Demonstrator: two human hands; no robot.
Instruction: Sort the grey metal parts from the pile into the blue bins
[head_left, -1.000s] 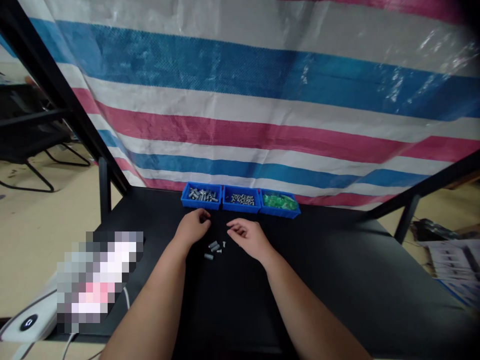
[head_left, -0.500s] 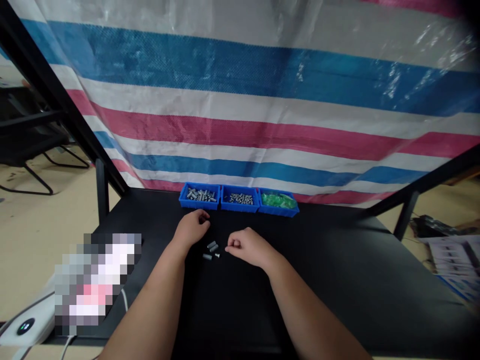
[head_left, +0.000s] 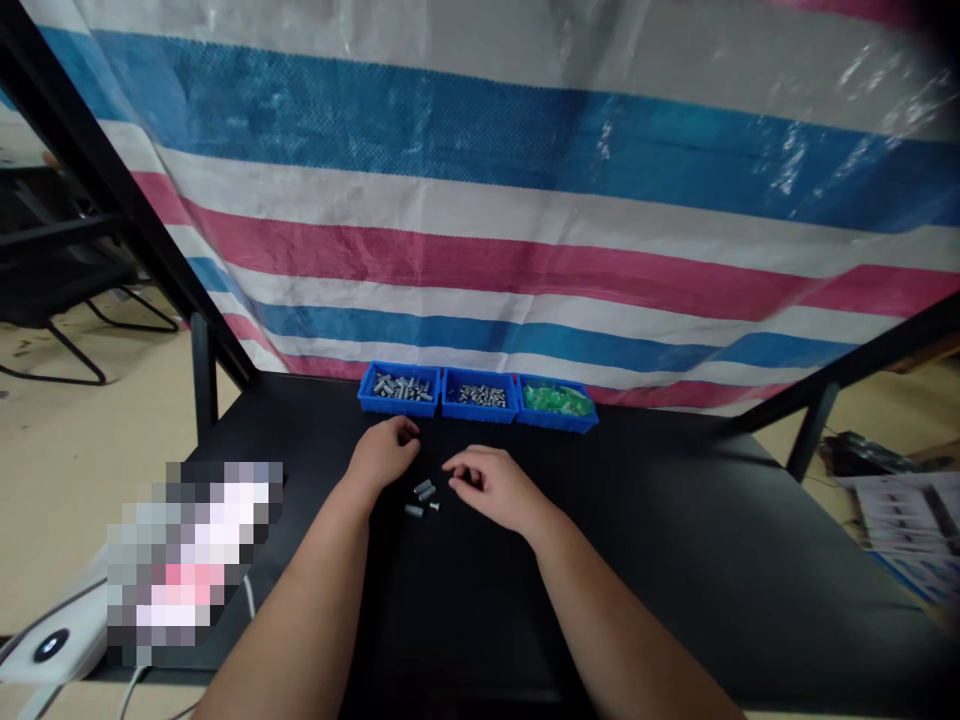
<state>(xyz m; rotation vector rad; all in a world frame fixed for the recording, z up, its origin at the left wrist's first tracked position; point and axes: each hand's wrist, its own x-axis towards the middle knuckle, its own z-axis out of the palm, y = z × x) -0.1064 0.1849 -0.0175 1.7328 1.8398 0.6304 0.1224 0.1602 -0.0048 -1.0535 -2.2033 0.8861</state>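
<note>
My left hand (head_left: 384, 450) rests on the black table in front of the left blue bin, fingers loosely curled and apart from the thumb, with nothing visible in them. To the right, my right hand (head_left: 491, 485) has thumb and fingers parted and holds nothing I can see. Between and just below the hands lie several small grey metal cylinders, among them an upper pair (head_left: 426, 491) and a single one (head_left: 414, 511). A small silver screw (head_left: 435, 507) lies beside the single cylinder. None of these pieces is touched by either hand.
Three blue bins stand in a row at the back: one with metal cylinders (head_left: 403, 388), one with small screws (head_left: 483, 397), one with green plastic packets (head_left: 557, 400). A striped sheet (head_left: 480, 260) hangs behind. A pixelated object (head_left: 199, 560) and a white device (head_left: 60, 635) sit left.
My right hand has lifted slightly, its thumb and fingers spreading from a pinch. My left hand and the metal pieces stay where they were.
</note>
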